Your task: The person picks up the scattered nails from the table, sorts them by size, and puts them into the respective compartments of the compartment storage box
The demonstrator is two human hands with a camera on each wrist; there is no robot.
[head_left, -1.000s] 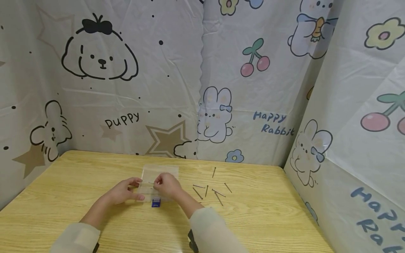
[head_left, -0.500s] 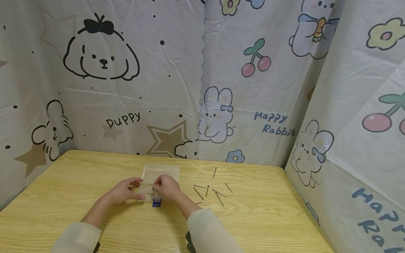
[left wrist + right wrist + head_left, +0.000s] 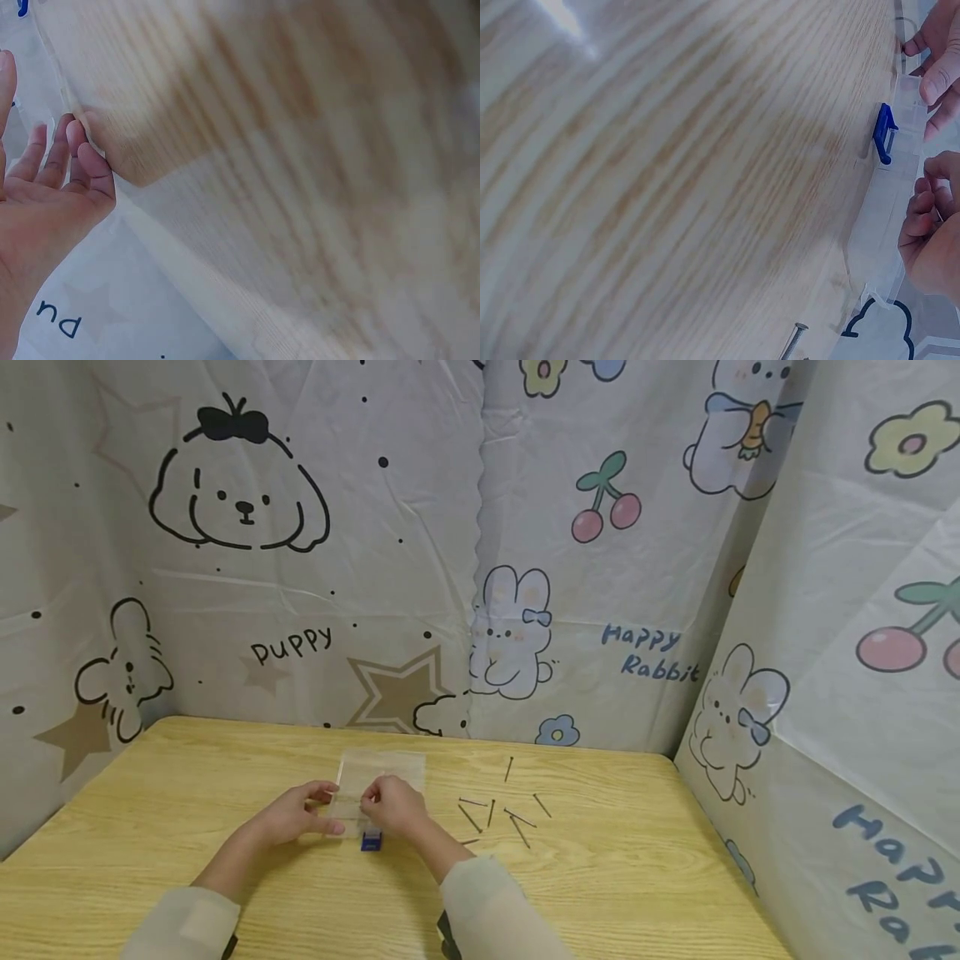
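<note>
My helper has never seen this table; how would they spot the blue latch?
On the wooden table, find the clear plastic box by the left hand. The blue latch sits on the side nearest the person. Its deep blue sets it apart from the clear box and loose nails.

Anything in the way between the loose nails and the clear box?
Partly: the right hand and forearm lie across the near right part of the clear box; nothing visible separates the nails from its far right side.

Pale, perhaps plastic hangings (image 3: 435,502) with cartoon prints (image 3: 512,652) behind and beside a yellow wood-grain table (image 3: 637,868)
</note>
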